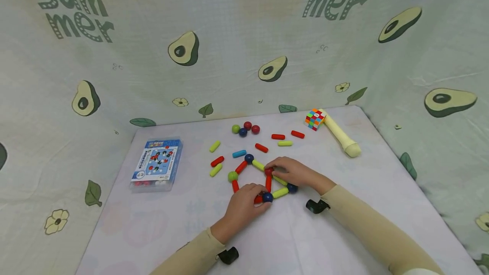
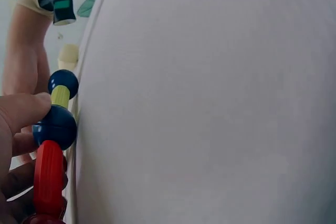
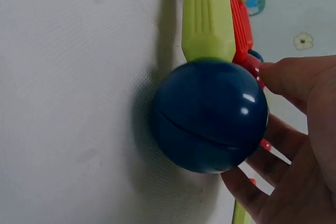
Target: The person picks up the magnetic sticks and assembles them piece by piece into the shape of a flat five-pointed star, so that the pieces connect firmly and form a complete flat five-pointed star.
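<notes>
A linked frame of magnetic rods and balls lies on the table, with a green ball (image 1: 232, 176) at its left and a dark blue ball (image 1: 249, 158) at its top. My left hand (image 1: 244, 207) pinches the near blue ball (image 1: 268, 197) between thumb and fingers; a red rod (image 2: 48, 179) joins that ball in the left wrist view. Farther back, my right hand (image 1: 294, 172) pinches a red ball (image 1: 269, 172), where a red rod (image 1: 268, 183) runs down to the near blue ball. A third blue ball (image 3: 210, 116), with a yellow-green rod (image 3: 208, 19), fills the right wrist view's middle.
Loose red rods (image 1: 261, 148), yellow-green rods (image 1: 216, 170) and a light blue rod (image 1: 239, 153) lie around the frame. Behind are loose balls (image 1: 255, 129). A boxed set (image 1: 156, 164) lies left; a puzzle cube (image 1: 315, 119) and a cream baton (image 1: 341, 135) lie at back right.
</notes>
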